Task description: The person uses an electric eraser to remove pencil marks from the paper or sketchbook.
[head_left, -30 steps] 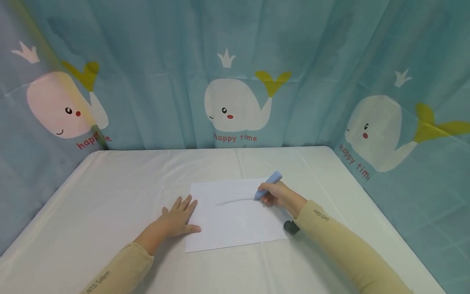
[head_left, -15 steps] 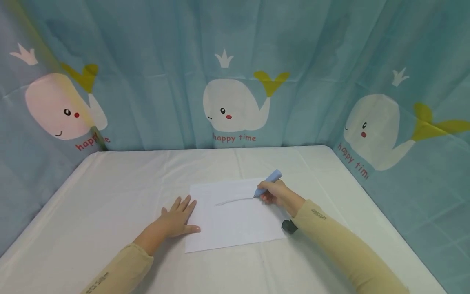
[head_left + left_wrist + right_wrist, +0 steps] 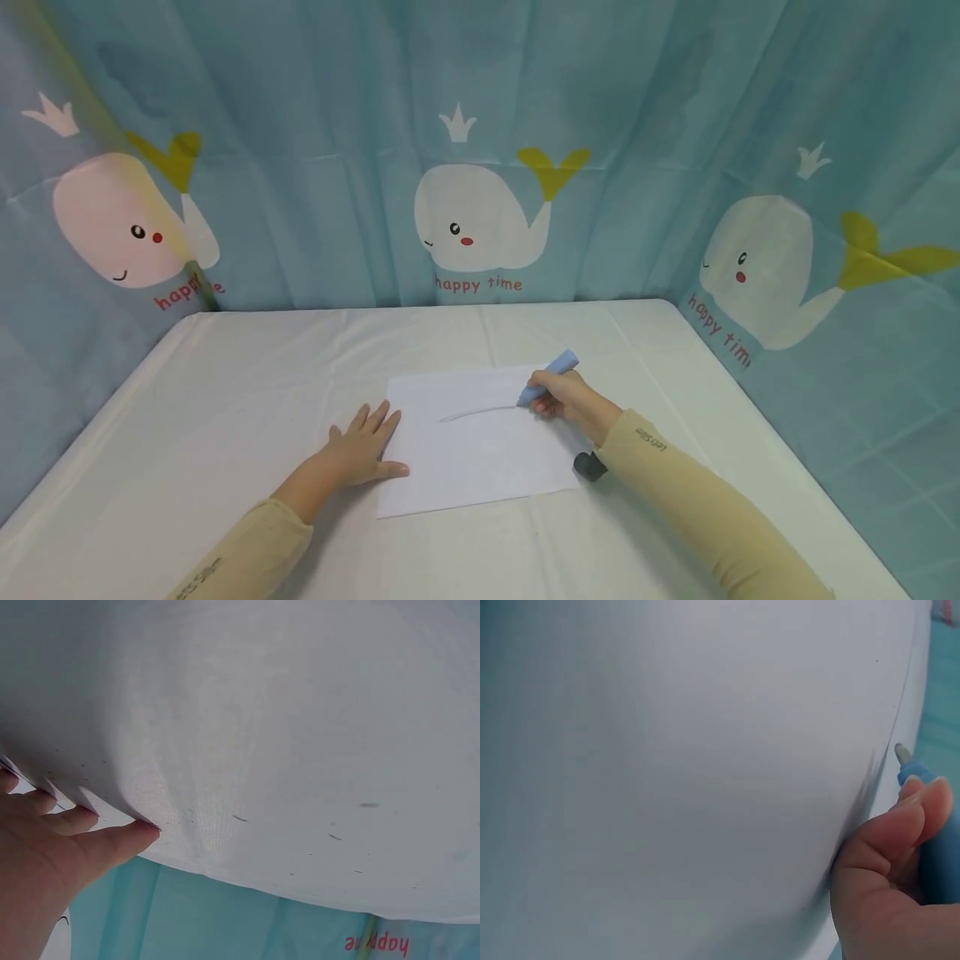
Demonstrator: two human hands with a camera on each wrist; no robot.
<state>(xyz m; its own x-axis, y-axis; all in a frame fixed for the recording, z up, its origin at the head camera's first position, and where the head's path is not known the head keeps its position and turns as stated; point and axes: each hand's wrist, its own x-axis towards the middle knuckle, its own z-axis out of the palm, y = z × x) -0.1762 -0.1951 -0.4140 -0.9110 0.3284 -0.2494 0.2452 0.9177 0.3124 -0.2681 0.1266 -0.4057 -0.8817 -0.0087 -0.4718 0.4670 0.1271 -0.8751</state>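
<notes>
A white sheet of paper (image 3: 465, 467) lies on the table, with one long thin grey line (image 3: 476, 411), slightly curved, across its upper middle. My left hand (image 3: 356, 450) rests palm down at the paper's left edge, fingers spread and thumb over the sheet. In the left wrist view its fingertips (image 3: 150, 831) touch the white surface. My right hand (image 3: 566, 396) pinches a thick light blue marker (image 3: 564, 362) between thumb and fingers near its tip. The marker slants up to the right, its tip right at the line's right end. In the right wrist view the grey marker tip (image 3: 903, 754) shows.
The table (image 3: 247, 375) wears a white cloth. Blue curtains (image 3: 337, 225) with printed whales stand behind it and along both sides. A small black object (image 3: 589, 467) shows under the right sleeve's cuff, over the paper's right edge.
The marker leans slightly more to the right than before. Both hands, the paper and the line stay in nearly the same place; the head view has shifted a little.
</notes>
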